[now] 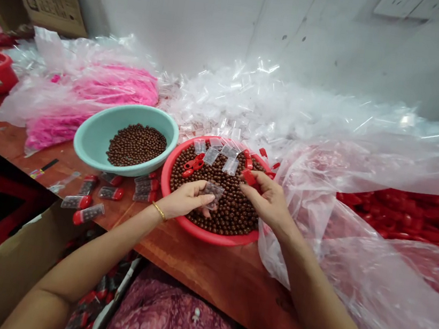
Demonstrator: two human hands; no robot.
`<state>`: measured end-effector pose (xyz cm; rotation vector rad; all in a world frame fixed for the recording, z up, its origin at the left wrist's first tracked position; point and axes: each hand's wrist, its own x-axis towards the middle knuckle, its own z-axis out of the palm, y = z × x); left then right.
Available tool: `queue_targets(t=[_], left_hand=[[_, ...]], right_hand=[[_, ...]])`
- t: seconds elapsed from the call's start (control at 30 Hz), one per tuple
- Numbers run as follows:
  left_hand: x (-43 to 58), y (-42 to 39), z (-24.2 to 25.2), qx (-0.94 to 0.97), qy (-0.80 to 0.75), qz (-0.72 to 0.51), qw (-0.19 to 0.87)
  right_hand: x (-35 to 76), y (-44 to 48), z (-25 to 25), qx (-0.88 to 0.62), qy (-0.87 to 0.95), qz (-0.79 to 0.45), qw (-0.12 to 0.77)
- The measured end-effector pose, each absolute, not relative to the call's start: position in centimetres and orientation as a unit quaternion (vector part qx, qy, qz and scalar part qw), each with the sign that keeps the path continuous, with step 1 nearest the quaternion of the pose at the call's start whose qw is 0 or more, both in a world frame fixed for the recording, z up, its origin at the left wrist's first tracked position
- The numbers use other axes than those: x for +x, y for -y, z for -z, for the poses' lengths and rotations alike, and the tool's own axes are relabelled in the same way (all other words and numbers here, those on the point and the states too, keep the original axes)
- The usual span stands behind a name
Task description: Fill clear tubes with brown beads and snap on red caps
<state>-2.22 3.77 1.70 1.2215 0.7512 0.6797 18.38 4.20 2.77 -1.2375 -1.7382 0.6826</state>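
My left hand point(188, 199) is closed around a small clear plastic case point(213, 192), over the near left part of a red basin point(210, 235). Brown beads point(233, 209) fill the basin. My right hand point(264, 196) pinches a small red plastic cap point(248, 177) above the basin's right side. Several clear cases point(211, 156) lie on the beads toward the back. Among them are loose red caps point(194, 164) at the left and others near the right rim. The two hands are apart, and both held pieces are clear of each other.
A light-blue basin point(86, 133) with more brown beads stands to the left. Filled red-capped cases point(89, 214) lie before it. Clear plastic pieces point(228, 95) are heaped along the wall. A bag of red caps point(410, 216) sits right, pink pieces point(117, 83) left. Below is an open carton point(7, 266).
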Motion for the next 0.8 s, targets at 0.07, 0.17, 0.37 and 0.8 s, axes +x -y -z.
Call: queue_targets(t=[0.07,0.17,0.37,0.8], left_hand=[[-2.3,-3.6,-1.7,0.554,-0.333,-0.293,0.704],[-2.5,-3.6,-1.7,0.548,-0.323,-0.279,0.719],[-2.7,-3.7,-1.7,0.530,-0.307,-0.267,0.744],[-2.5,-3.5,-1.7,0.548,-0.298,-0.295,0.724]], right_hand=[[17.0,-4.2,-3.6,-0.459,0.697,-0.371,0.408],[15.8,-4.7,-4.2,-0.401,0.703,-0.469,0.354],[15.6,-5.8,-3.3,-0.354,0.749,-0.441,0.344],[16.0,-4.6,-3.1,-0.416,0.713,-0.435,0.360]])
